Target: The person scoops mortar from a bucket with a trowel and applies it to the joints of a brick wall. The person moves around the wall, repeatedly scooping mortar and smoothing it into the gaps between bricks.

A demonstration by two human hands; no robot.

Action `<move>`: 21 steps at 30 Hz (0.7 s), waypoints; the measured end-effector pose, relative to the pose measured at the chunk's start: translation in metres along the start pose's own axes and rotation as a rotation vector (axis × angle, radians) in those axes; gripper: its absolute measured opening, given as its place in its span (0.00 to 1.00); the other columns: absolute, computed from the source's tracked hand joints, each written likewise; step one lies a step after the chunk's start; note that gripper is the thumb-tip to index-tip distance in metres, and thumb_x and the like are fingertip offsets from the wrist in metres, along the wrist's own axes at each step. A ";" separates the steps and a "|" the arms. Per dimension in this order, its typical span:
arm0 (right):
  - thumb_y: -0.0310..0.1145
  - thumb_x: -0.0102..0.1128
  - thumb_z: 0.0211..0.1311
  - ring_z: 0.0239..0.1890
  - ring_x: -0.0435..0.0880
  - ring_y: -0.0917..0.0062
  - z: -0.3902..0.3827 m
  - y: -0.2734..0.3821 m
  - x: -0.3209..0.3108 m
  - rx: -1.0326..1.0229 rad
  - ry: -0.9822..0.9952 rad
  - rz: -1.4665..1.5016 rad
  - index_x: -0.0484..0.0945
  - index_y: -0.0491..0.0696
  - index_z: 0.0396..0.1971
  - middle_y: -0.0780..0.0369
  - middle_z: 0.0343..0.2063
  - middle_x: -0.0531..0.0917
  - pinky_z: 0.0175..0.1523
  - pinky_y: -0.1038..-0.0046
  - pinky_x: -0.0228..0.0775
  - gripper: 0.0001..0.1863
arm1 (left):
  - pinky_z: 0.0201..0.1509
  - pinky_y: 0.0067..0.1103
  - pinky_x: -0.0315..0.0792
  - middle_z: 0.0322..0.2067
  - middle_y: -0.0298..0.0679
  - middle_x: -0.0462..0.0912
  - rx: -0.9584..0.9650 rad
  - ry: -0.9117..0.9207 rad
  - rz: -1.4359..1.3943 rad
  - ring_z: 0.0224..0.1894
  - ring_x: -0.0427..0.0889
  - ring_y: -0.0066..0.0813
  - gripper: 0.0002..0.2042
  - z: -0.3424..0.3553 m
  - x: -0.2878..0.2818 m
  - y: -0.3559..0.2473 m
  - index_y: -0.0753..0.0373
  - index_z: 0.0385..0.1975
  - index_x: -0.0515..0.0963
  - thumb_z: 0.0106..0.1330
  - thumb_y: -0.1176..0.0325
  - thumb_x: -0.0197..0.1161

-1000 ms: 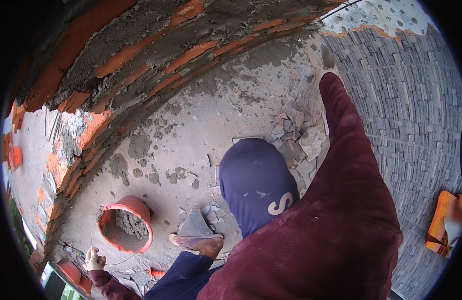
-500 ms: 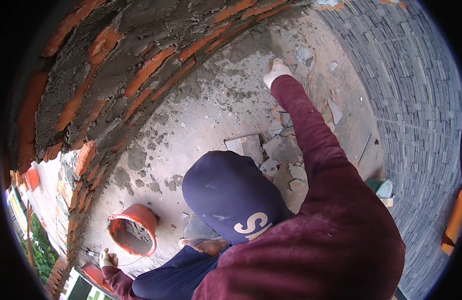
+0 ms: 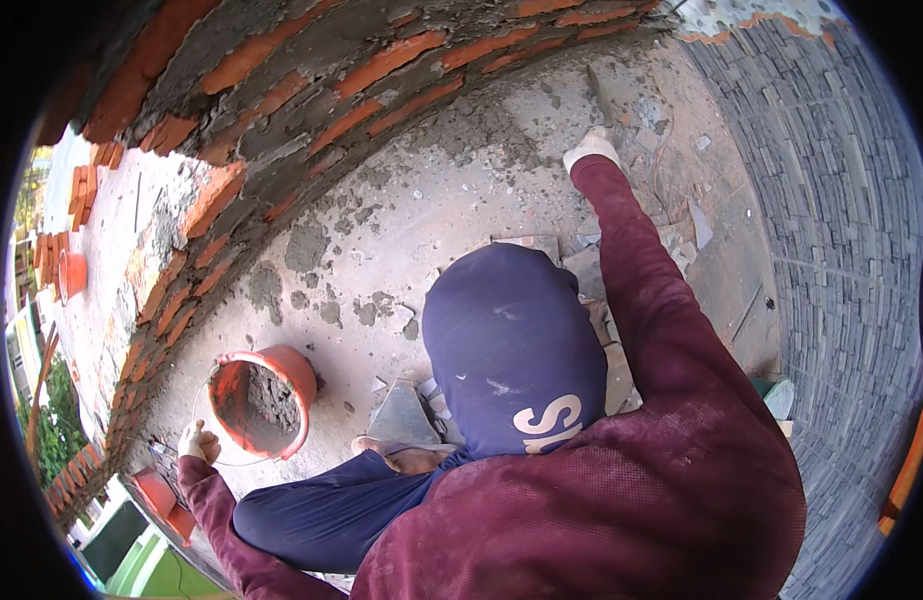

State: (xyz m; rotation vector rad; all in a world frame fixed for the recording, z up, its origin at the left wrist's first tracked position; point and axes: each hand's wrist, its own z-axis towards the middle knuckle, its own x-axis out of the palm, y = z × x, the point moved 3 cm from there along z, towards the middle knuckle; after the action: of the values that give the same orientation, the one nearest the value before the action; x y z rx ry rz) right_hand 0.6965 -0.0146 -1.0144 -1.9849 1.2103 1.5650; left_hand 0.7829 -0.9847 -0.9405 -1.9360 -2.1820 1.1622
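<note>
My right hand (image 3: 593,147), in a pale glove, reaches far out over the floor near the foot of the brick wall. It is closed on a trowel (image 3: 602,88), whose mortar-grey blade lies low over the floor; the grip is mostly hidden by the fingers. At the lower left, my gloved left hand (image 3: 198,442) has its fingers curled round the wire handle of an orange-red bucket (image 3: 300,378). This bucket stands tilted toward me on the floor, with grey wet mortar (image 3: 272,400) inside.
A rough brick wall (image 3: 382,75) smeared with mortar curves along the far left. Grey stone-patterned tiles (image 3: 832,200) cover the right wall. Mortar blobs (image 3: 307,247) and broken tile pieces (image 3: 406,415) litter the floor. My bent knee (image 3: 512,340) hides the middle. Another red bucket (image 3: 73,274) stands beyond the wall's end.
The whole view has shifted, showing more of the area beyond the wall at left. My right hand stays on the trowel near the wall's foot; my left stays at the bucket handle.
</note>
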 end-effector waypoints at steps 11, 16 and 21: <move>0.35 0.58 0.61 0.45 0.86 0.58 -0.126 0.059 0.057 -0.322 0.306 -0.055 0.63 0.48 0.64 0.48 0.51 0.81 0.48 0.59 0.78 0.31 | 0.21 0.20 0.61 0.24 0.22 0.68 0.015 -0.014 0.147 0.20 0.65 0.15 0.17 0.005 0.013 0.010 0.45 0.54 0.72 0.69 0.53 0.64; 0.37 0.57 0.54 0.36 0.82 0.59 -0.082 -0.023 0.013 -0.449 0.402 0.319 0.75 0.46 0.50 0.52 0.34 0.82 0.46 0.63 0.74 0.22 | 0.33 0.24 0.66 0.32 0.23 0.75 0.141 -0.012 0.364 0.31 0.70 0.17 0.22 0.027 -0.005 0.007 0.46 0.61 0.73 0.68 0.52 0.64; 0.54 0.52 0.66 0.40 0.84 0.53 -0.053 -0.011 -0.040 -0.845 0.496 -0.522 0.79 0.45 0.41 0.48 0.35 0.85 0.48 0.58 0.74 0.24 | 0.37 0.22 0.64 0.41 0.30 0.79 0.186 -0.108 0.306 0.32 0.66 0.22 0.25 0.055 0.007 0.021 0.49 0.63 0.73 0.68 0.51 0.64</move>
State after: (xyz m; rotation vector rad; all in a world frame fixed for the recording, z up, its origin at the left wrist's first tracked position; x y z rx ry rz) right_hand 0.7369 -0.0287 -0.9624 -3.0108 0.0255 1.4521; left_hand 0.7743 -1.0080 -0.9944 -2.2234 -1.7840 1.4822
